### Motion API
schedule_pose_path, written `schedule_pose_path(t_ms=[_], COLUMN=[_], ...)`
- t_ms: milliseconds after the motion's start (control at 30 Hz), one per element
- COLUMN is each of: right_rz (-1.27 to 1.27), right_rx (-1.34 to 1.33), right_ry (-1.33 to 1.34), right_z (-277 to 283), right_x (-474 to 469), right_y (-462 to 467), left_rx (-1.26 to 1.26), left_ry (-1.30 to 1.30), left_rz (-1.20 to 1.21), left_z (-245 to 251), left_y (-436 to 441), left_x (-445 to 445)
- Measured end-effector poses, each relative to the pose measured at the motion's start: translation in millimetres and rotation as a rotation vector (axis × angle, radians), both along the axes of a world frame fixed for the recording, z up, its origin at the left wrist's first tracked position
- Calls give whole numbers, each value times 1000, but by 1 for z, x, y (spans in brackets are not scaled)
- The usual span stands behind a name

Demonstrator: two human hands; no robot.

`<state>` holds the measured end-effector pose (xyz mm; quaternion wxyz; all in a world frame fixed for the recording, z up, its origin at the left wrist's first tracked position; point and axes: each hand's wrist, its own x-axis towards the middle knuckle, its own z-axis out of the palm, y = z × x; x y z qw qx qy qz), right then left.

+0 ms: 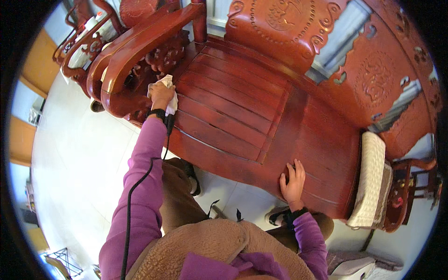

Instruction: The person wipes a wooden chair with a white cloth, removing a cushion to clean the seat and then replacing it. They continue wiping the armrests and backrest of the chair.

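Observation:
On the left, my left hand (162, 93) grips a white cloth (171, 103) against the left end of the seat, beside the carved armrest (119, 73). Both belong to a polished red-brown wooden bench (224, 105) with a slatted seat panel. A black strap circles my left wrist, and a black cord runs along that sleeve. My right hand (293, 182) rests on the seat's front edge with its fingers apart, holding nothing. It also has a black band at the wrist.
Carved backrest panels (276, 21) rise behind the seat. A folded cream cushion or cover (367, 178) lies at the bench's right end. Another carved chair (78, 52) stands at the upper left. Pale tiled floor (80, 150) shows on the left.

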<state>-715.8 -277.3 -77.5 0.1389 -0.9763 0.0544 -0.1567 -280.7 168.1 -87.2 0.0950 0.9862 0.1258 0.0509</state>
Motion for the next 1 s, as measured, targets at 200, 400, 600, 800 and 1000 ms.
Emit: schedule_pose_path(t_ms=[200, 400, 600, 800, 1000], right_rz=[-17, -37, -36, -37, -20], right_rx=[-14, -41, 26, 32, 49], right_ry=[-15, -10, -18, 35, 40], right_z=[1, -1, 3, 6, 6], right_x=[-1, -2, -1, 2, 3], right_y=[0, 0, -3, -3, -5], left_rx=[21, 13, -84, -92, -81], left_ry=[-5, -77, -88, -121, -179], left_rz=[-416, -790, -1036, -998, -941], left_z=[1, 1, 3, -10, -15], left_y=[-82, -183, -327, -440, -481], left_x=[-61, -72, -80, -77, -26])
